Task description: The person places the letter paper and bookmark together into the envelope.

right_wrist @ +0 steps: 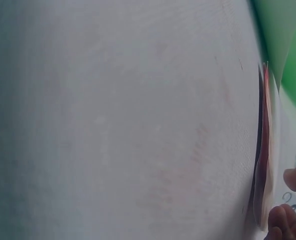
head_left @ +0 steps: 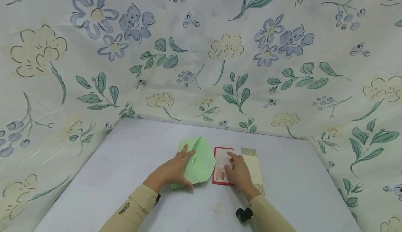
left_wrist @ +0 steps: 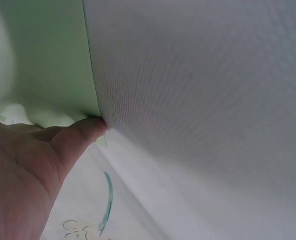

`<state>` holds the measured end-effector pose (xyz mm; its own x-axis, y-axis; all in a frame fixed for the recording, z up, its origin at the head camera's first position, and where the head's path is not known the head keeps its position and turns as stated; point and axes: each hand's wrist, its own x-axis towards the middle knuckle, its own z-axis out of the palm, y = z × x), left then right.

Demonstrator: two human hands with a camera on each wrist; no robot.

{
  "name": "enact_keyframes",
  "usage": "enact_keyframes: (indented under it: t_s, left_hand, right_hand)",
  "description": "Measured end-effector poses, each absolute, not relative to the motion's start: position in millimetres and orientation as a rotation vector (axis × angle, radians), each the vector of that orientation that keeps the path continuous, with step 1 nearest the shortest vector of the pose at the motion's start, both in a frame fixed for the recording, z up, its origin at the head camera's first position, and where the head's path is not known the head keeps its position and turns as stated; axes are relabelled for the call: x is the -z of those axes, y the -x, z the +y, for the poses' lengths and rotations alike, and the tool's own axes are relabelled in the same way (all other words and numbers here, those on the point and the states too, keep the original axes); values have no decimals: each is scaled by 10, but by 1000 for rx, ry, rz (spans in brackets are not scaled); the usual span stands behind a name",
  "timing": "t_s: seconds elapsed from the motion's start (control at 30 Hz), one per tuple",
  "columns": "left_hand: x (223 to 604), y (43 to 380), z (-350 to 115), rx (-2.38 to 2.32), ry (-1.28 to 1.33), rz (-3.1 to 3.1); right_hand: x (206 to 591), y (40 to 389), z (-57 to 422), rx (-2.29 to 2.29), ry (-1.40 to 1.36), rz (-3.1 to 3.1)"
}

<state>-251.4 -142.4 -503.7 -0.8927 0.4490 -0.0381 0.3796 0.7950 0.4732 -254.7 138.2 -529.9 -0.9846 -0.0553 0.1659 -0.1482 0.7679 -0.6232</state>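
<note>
In the head view a light green paper envelope (head_left: 201,171) with a raised, rounded flap lies on the table. My left hand (head_left: 176,167) rests on its left part, fingers spread and thumb toward the lower edge. In the left wrist view, a fingertip meets the corner of the green paper (left_wrist: 48,60). Just right of it lies a white, red-bordered envelope (head_left: 221,162) with a small red print. My right hand (head_left: 240,172) is over its right side, fingers bent and thumb apart from the forefinger. The right wrist view shows the fingertips (right_wrist: 282,220) close beside this thin envelope (right_wrist: 264,165).
A cream strip of paper (head_left: 252,165) with glittery gold ends lies partly behind the right hand. A black wrist device (head_left: 244,214) shows by the right sleeve. Floral cloth (head_left: 201,61) surrounds the white table (head_left: 141,144) at the back and sides.
</note>
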Motion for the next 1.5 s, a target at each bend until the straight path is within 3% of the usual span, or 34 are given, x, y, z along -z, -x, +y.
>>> enact_keyframes:
  t_s: [1.5]
  left_hand:
    - [5002,2454,-1413,-739,-666,2833]
  right_hand:
    - [5273,2602,1430,-942,152,-2977]
